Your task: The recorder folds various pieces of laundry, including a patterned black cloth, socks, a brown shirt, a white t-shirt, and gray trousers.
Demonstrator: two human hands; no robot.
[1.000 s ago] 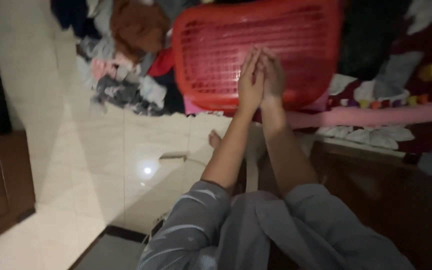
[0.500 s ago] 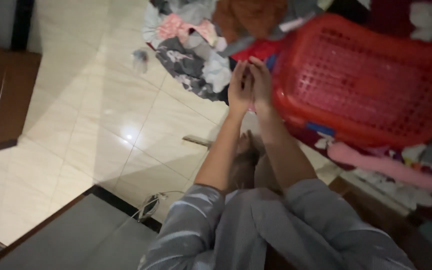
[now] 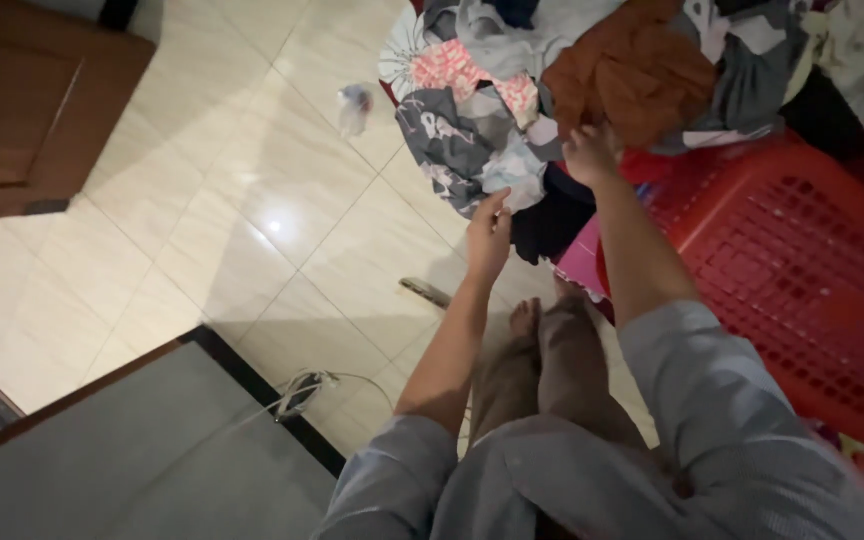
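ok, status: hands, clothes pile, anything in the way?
Left hand open, at pile edge. Right hand reaching the brown cloth, grip unclear. Red basket beside pile.

One head cam only, looked steeply down past the person's arms at the tiled floor (image 3: pixel 202 230) & clothes pile (image 3: pixel 512 90), close range.

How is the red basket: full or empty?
Empty as far as visible: the basket's bare red mesh shows, and the clothes lie heaped beside it.

I count two hands of mine, left hand (image 3: pixel 489 238) and right hand (image 3: pixel 590 152), one red basket (image 3: pixel 802 270), one heap of clothes (image 3: pixel 592 80), one crumpled scrap (image 3: pixel 354 105) on the floor (image 3: pixel 202 230), and my two bare feet (image 3: pixel 547 320).
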